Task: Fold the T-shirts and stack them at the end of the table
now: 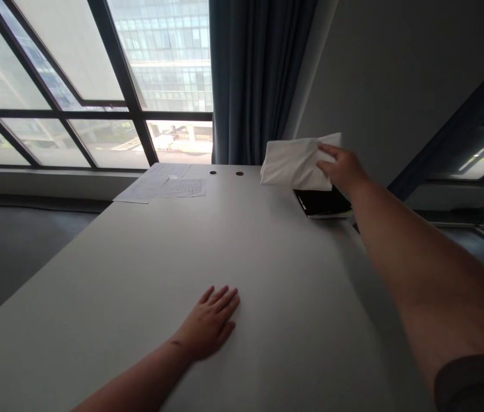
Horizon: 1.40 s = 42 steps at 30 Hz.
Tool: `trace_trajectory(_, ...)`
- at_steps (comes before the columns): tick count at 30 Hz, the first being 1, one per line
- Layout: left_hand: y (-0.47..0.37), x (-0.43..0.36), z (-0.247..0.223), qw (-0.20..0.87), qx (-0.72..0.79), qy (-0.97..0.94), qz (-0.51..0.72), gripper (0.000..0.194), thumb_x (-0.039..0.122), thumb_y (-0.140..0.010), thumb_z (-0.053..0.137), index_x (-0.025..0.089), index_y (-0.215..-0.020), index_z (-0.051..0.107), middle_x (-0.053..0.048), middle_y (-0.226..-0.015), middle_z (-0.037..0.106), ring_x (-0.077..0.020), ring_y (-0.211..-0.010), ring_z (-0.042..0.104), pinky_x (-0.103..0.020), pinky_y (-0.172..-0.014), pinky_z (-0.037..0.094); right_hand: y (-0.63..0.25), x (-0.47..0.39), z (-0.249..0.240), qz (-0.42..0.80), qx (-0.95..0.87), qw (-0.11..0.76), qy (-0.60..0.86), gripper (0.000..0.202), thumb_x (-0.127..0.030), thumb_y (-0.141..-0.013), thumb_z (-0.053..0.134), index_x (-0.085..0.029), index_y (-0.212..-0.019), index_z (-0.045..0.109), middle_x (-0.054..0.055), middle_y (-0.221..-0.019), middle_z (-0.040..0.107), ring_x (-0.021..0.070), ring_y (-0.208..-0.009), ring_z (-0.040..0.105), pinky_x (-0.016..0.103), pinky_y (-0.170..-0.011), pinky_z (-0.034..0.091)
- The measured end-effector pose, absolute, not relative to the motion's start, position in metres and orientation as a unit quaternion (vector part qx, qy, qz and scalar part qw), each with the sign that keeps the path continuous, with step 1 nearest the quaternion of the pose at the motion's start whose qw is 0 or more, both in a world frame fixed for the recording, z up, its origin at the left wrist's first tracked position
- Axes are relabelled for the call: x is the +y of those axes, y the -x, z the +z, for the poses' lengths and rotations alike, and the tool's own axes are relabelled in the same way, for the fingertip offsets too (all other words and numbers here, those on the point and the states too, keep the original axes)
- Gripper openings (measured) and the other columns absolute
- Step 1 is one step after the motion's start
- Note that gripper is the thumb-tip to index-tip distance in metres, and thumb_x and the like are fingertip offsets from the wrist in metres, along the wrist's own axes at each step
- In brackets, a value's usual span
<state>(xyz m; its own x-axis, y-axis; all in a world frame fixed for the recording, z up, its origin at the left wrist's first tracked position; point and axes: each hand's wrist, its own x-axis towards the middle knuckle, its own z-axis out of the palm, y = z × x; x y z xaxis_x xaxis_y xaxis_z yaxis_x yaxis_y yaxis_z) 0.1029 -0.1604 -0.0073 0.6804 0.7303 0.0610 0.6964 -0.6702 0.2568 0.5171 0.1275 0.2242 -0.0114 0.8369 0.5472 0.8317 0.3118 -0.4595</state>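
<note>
A white cloth (294, 164), folded into a loose rectangle, is held up near the far right corner of the tabletop (242, 246). The right grip (345, 169) is narrow, pinching the cloth by its right side, with fingers on the face turned toward the camera; the thumb is hidden. Below the cloth, close to the tabletop's right edge, lies a black notebook (324, 203) with pale page edges; a tiny light mark at its left side is too small to read. Whether cloth and notebook touch, I cannot tell.

The left grip (209, 327) is spread flat, palm down on the bare tabletop between its left and right edges, holding nothing.

At the far left corner, several sheets of paper (185, 187) overlap. One shows rows of print, another fainter lines, all too small to make out. Along the far edge are two round holes (239, 173), just to the right of the papers. Beyond that edge hangs a dark blue curtain (259, 80), beside a framed window (168, 57).
</note>
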Motion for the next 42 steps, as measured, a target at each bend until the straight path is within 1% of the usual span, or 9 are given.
trace_trajectory(3,-0.128,-0.155,0.003,0.137,0.336,-0.929,0.073,0.063,0.044,-0.107,0.037,0.028,-0.165,0.019,-0.001,-0.169,0.026,-0.0226,-0.157,0.023,-0.048,-0.131,0.01,-0.551,0.177,0.174,-0.032,-0.598,0.462,0.654,0.061,-0.025,-0.099,0.055,0.003,-0.152,0.042,0.025,-0.145,0.055,0.0145,-0.135,0.049,0.026,-0.105,0.035)
trace_trajectory(6,-0.148,-0.145,0.006,0.163,0.313,-0.933,0.07,0.066,0.046,-0.107,0.035,0.025,-0.166,0.015,-0.002,-0.17,0.023,-0.0218,-0.158,0.02,-0.046,-0.131,0.009,-0.578,0.202,0.093,-0.008,-0.454,0.465,0.76,0.063,-0.025,-0.09,0.064,0.0,-0.147,0.051,0.028,-0.14,0.055,0.0214,-0.126,0.052,0.033,-0.104,0.037)
trace_trajectory(8,-0.156,-0.138,0.005,0.168,0.318,-0.93,0.069,0.068,0.047,-0.107,0.035,0.023,-0.166,0.014,-0.003,-0.17,0.022,-0.0228,-0.158,0.02,-0.047,-0.131,0.01,-0.59,0.203,0.037,0.01,-0.409,0.46,0.788,0.063,-0.023,-0.088,0.061,0.005,-0.144,0.052,0.035,-0.14,0.049,0.0266,-0.122,0.051,0.04,-0.104,0.037)
trace_trajectory(13,-0.17,-0.123,-0.002,0.165,0.335,-0.925,0.068,0.07,0.049,-0.106,0.033,0.021,-0.167,0.011,-0.005,-0.171,0.019,-0.0231,-0.158,0.017,-0.048,-0.131,0.008,-0.607,0.187,-0.042,-0.017,-0.409,0.484,0.774,0.06,-0.018,-0.089,0.054,-0.004,-0.147,0.051,0.028,-0.147,0.04,0.027,-0.134,0.041,0.038,-0.112,0.032)
trace_trajectory(18,-0.185,-0.109,-0.009,0.145,0.352,-0.923,0.056,0.07,0.053,-0.106,0.028,0.02,-0.166,0.012,-0.005,-0.172,0.014,-0.0245,-0.159,0.013,-0.049,-0.13,0.005,-0.598,0.169,-0.042,-0.066,-0.45,0.437,0.776,0.06,-0.017,-0.088,0.055,-0.003,-0.146,0.051,0.03,-0.153,0.031,0.0296,-0.144,0.03,0.038,-0.118,0.027)
trace_trajectory(24,-0.205,-0.093,-0.007,0.115,0.371,-0.921,0.039,0.071,0.055,-0.107,0.02,0.016,-0.166,0.013,-0.008,-0.172,0.012,-0.0263,-0.159,0.013,-0.051,-0.129,0.01,-0.553,0.126,-0.043,-0.04,-0.497,0.268,0.824,0.089,-0.038,-0.092,0.052,-0.006,-0.164,0.011,0.024,-0.167,0.016,0.0347,-0.146,0.032,0.051,-0.114,0.034)
trace_trajectory(28,-0.213,-0.084,-0.01,0.118,0.393,-0.91,0.048,0.072,0.054,-0.106,0.02,0.014,-0.166,0.014,-0.01,-0.172,0.013,-0.0274,-0.159,0.012,-0.051,-0.129,0.01,-0.528,0.095,-0.047,0.025,-0.52,0.093,0.849,0.074,-0.05,-0.101,0.03,-0.012,-0.164,0.023,0.016,-0.17,0.019,0.0334,-0.153,0.021,0.057,-0.122,0.016)
trace_trajectory(30,-0.216,-0.079,-0.015,0.116,0.408,-0.904,0.052,0.072,0.053,-0.105,0.021,0.015,-0.166,0.014,-0.011,-0.172,0.014,-0.028,-0.159,0.012,-0.052,-0.129,0.01,-0.519,0.08,-0.046,0.043,-0.526,0.045,0.848,0.074,-0.053,-0.102,0.022,-0.015,-0.164,0.025,0.012,-0.172,0.016,0.032,-0.155,0.014,0.056,-0.123,0.011)
trace_trajectory(42,-0.204,-0.072,-0.027,0.117,0.499,-0.857,0.046,0.073,0.05,-0.102,0.025,0.011,-0.164,0.022,-0.013,-0.172,0.013,-0.0283,-0.159,0.01,-0.05,-0.128,0.01,-0.453,-0.016,-0.039,0.052,-0.552,0.016,0.832,0.069,-0.058,-0.103,0.022,-0.029,-0.166,0.021,0.008,-0.173,0.012,0.0326,-0.157,0.009,0.055,-0.123,0.006)
